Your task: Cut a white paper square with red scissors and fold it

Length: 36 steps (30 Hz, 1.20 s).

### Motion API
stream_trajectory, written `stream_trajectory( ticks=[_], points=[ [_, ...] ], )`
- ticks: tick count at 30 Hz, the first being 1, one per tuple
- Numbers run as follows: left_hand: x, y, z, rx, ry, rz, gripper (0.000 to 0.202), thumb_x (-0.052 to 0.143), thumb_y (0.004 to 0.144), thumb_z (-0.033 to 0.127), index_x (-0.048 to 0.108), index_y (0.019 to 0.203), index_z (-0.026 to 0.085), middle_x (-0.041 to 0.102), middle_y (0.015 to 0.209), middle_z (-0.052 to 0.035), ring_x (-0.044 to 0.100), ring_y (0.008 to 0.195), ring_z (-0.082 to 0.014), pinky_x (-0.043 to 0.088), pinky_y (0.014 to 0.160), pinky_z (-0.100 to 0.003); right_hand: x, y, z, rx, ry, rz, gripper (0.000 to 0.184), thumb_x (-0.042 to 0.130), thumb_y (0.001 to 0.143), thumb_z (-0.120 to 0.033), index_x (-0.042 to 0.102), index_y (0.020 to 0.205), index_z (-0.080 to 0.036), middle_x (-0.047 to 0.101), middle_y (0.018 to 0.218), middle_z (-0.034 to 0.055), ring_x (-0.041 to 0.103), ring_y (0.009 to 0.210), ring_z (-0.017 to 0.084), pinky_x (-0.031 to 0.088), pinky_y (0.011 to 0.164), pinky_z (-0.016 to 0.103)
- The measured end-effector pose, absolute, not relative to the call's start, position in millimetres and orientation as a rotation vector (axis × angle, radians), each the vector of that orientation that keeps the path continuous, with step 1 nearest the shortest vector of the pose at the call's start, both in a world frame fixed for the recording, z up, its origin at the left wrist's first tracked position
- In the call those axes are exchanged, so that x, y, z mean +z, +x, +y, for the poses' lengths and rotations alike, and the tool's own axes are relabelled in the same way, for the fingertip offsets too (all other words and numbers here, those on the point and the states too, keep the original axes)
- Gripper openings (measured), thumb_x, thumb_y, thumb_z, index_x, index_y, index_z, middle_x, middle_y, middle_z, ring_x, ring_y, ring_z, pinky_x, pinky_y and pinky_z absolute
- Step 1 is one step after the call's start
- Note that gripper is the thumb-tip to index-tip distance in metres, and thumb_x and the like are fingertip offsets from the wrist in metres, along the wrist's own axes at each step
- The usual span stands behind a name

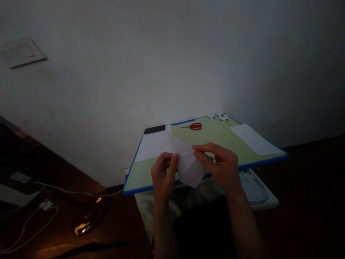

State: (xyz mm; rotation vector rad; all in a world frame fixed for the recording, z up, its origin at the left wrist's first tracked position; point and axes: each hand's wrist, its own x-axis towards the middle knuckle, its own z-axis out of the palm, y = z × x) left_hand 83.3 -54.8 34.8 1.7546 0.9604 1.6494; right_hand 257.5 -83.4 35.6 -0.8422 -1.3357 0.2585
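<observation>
Between my two hands is a folded sheet of white paper, raised above the near edge of the small table. My left hand pinches its left side between thumb and fingers. On its upper right edge, the thumb and forefinger of my right hand are closed. Scissors with red handles lie beyond the paper, blades pointing left. White paper lies flat at the table's left, and another white sheet rests at the right.
The blue-edged table with a pale green top stands against the wall. A black flat object sits at its back left corner, and several small folded white paper pieces at the back right. A white cable crosses at left.
</observation>
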Motion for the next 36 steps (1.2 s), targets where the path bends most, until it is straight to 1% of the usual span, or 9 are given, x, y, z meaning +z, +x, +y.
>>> stream_trajectory(
  ticks=[3,9,15,18,20,23,26,32,36],
  points=[
    [34.1,82.1,-57.3,1.633,1.754,0.9,0.032,0.072,0.096,0.043,0.064,0.076,0.02,0.06,0.066,0.0025,0.056,0.059,-0.0125,0.045,0.055,-0.022,34.2,258.6,-82.6,0.27,-0.84,-1.32,0.015,0.077,0.094,-0.018,0.084,0.102,-0.029,0.084,0.098,0.0021,0.076,0.09,0.021,0.058,0.081,0.036],
    [33.0,80.6,-58.3,1.659,1.835,0.97,0.035,0.065,0.101,0.044,0.064,0.076,0.019,0.059,0.064,0.0015,0.054,0.059,-0.0128,0.042,0.054,-0.022,31.3,259.2,-82.1,0.284,-0.827,-1.318,0.018,0.077,0.093,-0.017,0.084,0.103,-0.031,0.084,0.098,-0.0003,0.076,0.09,0.019,0.058,0.081,0.035],
    [32.2,82.4,-58.0,1.641,1.918,1.037,0.041,0.054,0.107,0.038,0.054,0.07,0.02,0.052,0.061,0.0037,0.05,0.057,-0.0119,0.038,0.055,-0.023,30.4,258.5,-82.3,0.278,-0.819,-1.299,0.017,0.078,0.093,-0.018,0.084,0.101,-0.031,0.084,0.096,-0.0003,0.076,0.088,0.019,0.058,0.079,0.036],
    [32.2,82.5,-57.7,1.623,1.921,1.011,0.045,0.048,0.109,0.037,0.052,0.068,0.021,0.055,0.061,0.0028,0.052,0.058,-0.0122,0.04,0.058,-0.024,31.7,257.8,-81.9,0.271,-0.824,-1.256,0.016,0.077,0.093,-0.019,0.085,0.101,-0.031,0.083,0.093,0.0001,0.075,0.084,0.02,0.058,0.076,0.036],
    [32.5,82.1,-57.7,1.581,1.916,0.966,0.043,0.051,0.108,0.039,0.054,0.069,0.021,0.057,0.061,0.0024,0.055,0.059,-0.0126,0.042,0.058,-0.024,31.8,257.7,-81.4,0.278,-0.824,-1.2,0.016,0.077,0.092,-0.019,0.085,0.1,-0.031,0.083,0.093,0.0006,0.074,0.085,0.02,0.058,0.077,0.037],
    [33.1,81.7,-58.3,1.49,1.889,0.9,0.036,0.062,0.102,0.041,0.06,0.072,0.02,0.059,0.062,0.0023,0.056,0.058,-0.0129,0.045,0.056,-0.023,30.7,258.3,-80.3,0.296,-0.813,-1.109,0.015,0.079,0.091,-0.02,0.085,0.099,-0.031,0.083,0.095,0.001,0.075,0.089,0.021,0.058,0.079,0.038],
    [33.6,82.4,-59.4,1.423,1.848,0.886,0.035,0.068,0.098,0.043,0.062,0.073,0.02,0.059,0.062,0.0018,0.057,0.057,-0.0132,0.046,0.055,-0.023,29.1,258.9,-79.1,0.298,-0.822,-1.058,0.012,0.08,0.09,-0.023,0.085,0.098,-0.03,0.083,0.095,0.0016,0.075,0.09,0.023,0.059,0.079,0.039],
    [33.9,83.7,-59.0,1.375,1.86,0.874,0.035,0.063,0.101,0.044,0.062,0.076,0.02,0.061,0.058,0.0023,0.059,0.051,-0.0128,0.045,0.051,-0.022,27.0,259.4,-76.4,0.29,-0.832,-1.017,0.011,0.081,0.089,-0.023,0.086,0.096,-0.029,0.084,0.095,0.0024,0.076,0.091,0.023,0.059,0.082,0.039],
    [29.8,85.1,-55.8,1.413,1.809,0.967,0.034,0.061,0.102,0.045,0.062,0.079,0.021,0.056,0.053,0.0046,0.054,0.045,-0.0114,0.04,0.045,-0.021,25.8,259.2,-75.5,0.307,-0.819,-1.026,0.014,0.081,0.089,-0.022,0.086,0.098,-0.031,0.084,0.096,0.0011,0.076,0.091,0.022,0.059,0.084,0.039]
  ],
)
